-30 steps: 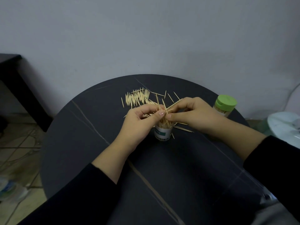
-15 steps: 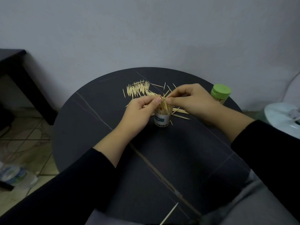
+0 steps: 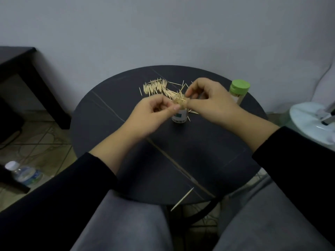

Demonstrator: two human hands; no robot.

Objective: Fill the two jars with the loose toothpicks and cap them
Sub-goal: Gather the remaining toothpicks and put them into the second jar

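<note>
Overhanging toothpick (image 3: 182, 199): one stray is seen at the near edge of the round black table (image 3: 199, 151), partly off it above the lap. It could be knocked to the floor by a sleeve and lost.
Left hand (image 3: 152, 113): curled, with the thumb pressed to the forefinger just left of the jar mouth. Whether a stick is pinched there cannot be told.
Open jar (image 3: 179, 115): stood upright at the table's middle, between the two hands and uncapped. Its body is gripped by neither hand, so it could be tipped if the bundle is pushed sideways.
Bristling toothpicks (image 3: 178, 99): crowded in the jar mouth at splayed angles, many well above the rim. If forced down unaligned, sticks could be snapped, jammed crosswise or sprung out, and a cap could not be seated.
Right hand (image 3: 212, 102): curled, with thumb and forefinger closed on the right side of that bundle. A fingertip could be pricked by the points.
Loose pile (image 3: 155, 86): laid far left of the jar and not yet gathered. It could be scattered by a careless sweep.
Green-capped jar (image 3: 239, 89): stood at the far right by the table edge, just beyond the right hand. It could be knocked off by that wrist.
</note>
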